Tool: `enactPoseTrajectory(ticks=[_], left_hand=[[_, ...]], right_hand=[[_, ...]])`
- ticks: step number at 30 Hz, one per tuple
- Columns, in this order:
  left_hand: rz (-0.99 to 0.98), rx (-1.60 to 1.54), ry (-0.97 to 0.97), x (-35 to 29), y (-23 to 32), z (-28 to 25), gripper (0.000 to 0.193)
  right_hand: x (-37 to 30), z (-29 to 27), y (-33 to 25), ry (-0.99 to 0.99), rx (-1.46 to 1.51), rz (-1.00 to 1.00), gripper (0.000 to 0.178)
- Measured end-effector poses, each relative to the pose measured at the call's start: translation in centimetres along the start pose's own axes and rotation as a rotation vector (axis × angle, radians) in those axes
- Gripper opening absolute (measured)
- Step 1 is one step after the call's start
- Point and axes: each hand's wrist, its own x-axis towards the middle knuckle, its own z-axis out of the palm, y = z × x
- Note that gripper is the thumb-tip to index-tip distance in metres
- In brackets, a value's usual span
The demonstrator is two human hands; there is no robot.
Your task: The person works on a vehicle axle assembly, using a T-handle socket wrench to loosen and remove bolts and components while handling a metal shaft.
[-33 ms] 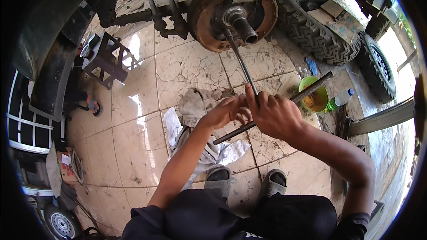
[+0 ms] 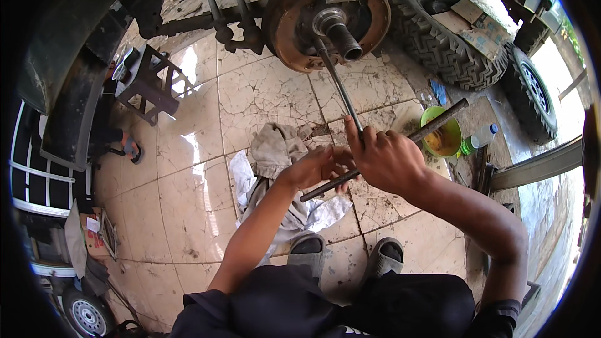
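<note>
Hands meet over the floor tiles: the left hand (image 2: pixel 319 166) curls closed around a dark cross bar (image 2: pixel 388 149), the right hand (image 2: pixel 385 159) grips where it crosses a long socket rod (image 2: pixel 338 87). The rod runs up to the bare brake hub (image 2: pixel 325 15); wheel already off, a tyre (image 2: pixel 447 37) lies beyond. Rod tip engagement at the hub is hard to make out.

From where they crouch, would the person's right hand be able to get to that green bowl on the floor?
Probably yes. The green bowl sits just beyond the right hand, with open tiled floor between. But that hand grips the crossed metal rods, so it would have to let go first.
</note>
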Motion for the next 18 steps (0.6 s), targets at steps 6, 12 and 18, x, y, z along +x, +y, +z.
enactPoseTrajectory(ticks=[6,12,18], left_hand=[[-0.236,0.489,0.13,-2.4,2.1,3.9,0.031],[-0.114,0.388,0.049,-3.3,2.3,3.1,0.047],[0.321,-0.66,0.231,-2.6,-4.9,1.8,0.065]], right_hand=[[0.6,0.1,-0.3,-0.051,0.024,0.0,0.062],[-0.4,0.2,0.9,0.045,0.091,-0.042,0.05],[-0.4,1.3,0.6,0.052,0.134,0.006,0.036]])
